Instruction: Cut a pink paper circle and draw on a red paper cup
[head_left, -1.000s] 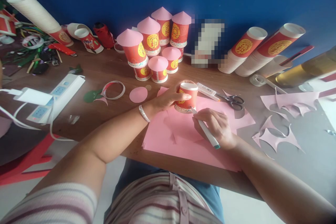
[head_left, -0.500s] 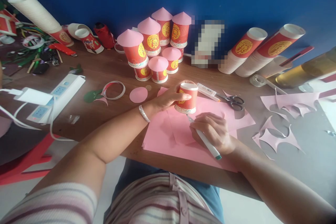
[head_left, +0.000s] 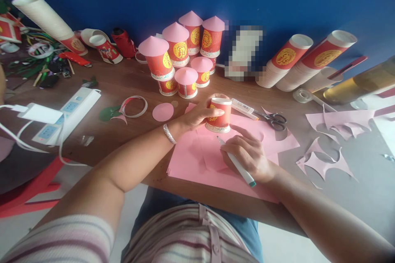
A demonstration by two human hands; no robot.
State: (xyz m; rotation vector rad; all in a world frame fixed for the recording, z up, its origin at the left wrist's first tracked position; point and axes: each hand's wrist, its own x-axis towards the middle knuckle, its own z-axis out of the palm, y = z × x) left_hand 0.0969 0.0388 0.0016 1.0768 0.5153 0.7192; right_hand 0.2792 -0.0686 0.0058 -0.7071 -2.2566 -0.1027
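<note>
My left hand (head_left: 203,114) is closed round a red paper cup (head_left: 226,111) with a white band at its lower end, where thin green lines show. In my right hand (head_left: 247,152) is a white marker (head_left: 239,168) with a green end, gripped like a pen. Its tip is just below the cup's lower edge, apart from it, and the right index finger stretches toward the cup. Under both hands lie pink paper sheets (head_left: 188,152). Behind the cup are a white-and-orange pen-like packet (head_left: 243,109) and black-handled scissors (head_left: 277,121).
Several red cups with pink cone tops (head_left: 154,47) stand at the back. Stacked paper cups (head_left: 290,59) lean on the right, near pink paper scraps (head_left: 330,166). A pink disc (head_left: 163,112), a tape ring (head_left: 134,107) and a power strip (head_left: 68,115) lie to the left.
The marker's tip has shifted slightly left, and my right index finger has stretched out toward the cup. My left hand holds the cup nearly as before.
</note>
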